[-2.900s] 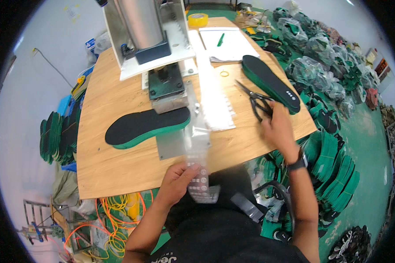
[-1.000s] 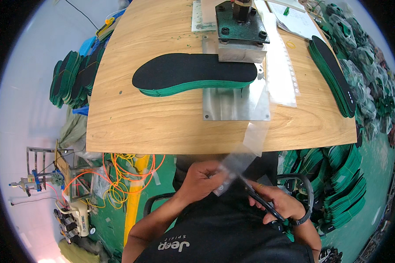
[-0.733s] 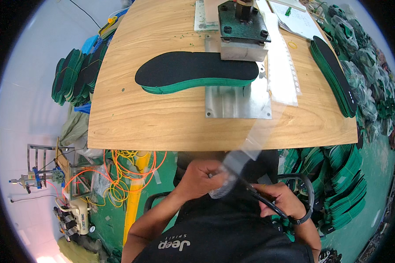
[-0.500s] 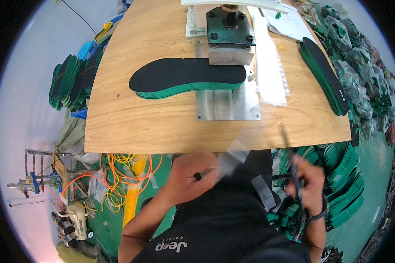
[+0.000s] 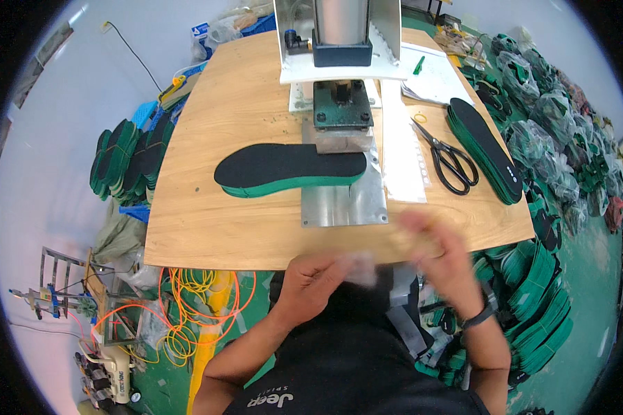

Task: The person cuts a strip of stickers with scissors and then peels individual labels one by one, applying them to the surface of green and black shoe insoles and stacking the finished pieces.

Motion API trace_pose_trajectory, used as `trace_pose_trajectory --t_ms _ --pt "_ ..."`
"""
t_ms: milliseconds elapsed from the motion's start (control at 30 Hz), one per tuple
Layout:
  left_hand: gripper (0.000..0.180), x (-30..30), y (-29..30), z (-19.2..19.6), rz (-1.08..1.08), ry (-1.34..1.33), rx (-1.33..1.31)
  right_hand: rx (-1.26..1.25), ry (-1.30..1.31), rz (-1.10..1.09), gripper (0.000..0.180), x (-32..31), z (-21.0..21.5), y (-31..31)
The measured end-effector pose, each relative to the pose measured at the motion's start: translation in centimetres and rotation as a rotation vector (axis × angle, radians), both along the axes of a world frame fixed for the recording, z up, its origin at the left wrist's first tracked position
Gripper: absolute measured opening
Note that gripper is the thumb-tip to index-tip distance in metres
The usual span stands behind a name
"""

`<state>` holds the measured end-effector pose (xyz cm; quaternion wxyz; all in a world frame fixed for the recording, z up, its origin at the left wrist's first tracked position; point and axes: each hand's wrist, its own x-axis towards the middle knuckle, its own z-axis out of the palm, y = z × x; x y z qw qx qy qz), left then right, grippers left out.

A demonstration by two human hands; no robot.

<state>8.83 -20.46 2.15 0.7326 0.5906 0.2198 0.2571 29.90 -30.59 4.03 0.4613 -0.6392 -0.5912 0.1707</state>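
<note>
- Clear plastic strip (image 5: pixel 359 268), blurred, sat pinched in left hand (image 5: pixel 313 287), near edge of light-wood table (image 5: pixel 214 232).
- Right hand (image 5: pixel 441 254) blurred; couldn't tell its grip.
- Black-handled metal scissors (image 5: pixel 438 145) lay beside black-and-green insole stack (image 5: pixel 484 152).

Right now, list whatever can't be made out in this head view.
All in the head view:
- Right hand: blurred; whether its fingertips hold anything can't be told.
- Clear plastic piece in the left hand: blurred; its outline is lost.
- Black-topped insole stack: the metal press block hides part of its upper face.
- Press cylinder: upper end cut off by the top edge.
- Notepad: any writing is too small.
</note>
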Motion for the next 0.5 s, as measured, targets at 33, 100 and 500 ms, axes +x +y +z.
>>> trace_pose_trajectory --t_ms 33,100,500 --pt "0.025 0.0 0.2 0.0 0.045 0.003 0.040 -0.074 0.160 0.093 0.036 -2.2 -0.6 0.1" --pt "0.025 -0.3 0.6 -0.4 0.139 0.015 0.100 -0.178 0.351 0.192 0.025 -4.9 -1.5 0.4" --pt "0.025 -1.4 7.3 -0.2 0.184 0.039 0.769 -0.197 0.434 0.118 0.021 -6.4 -1.0 5.0"
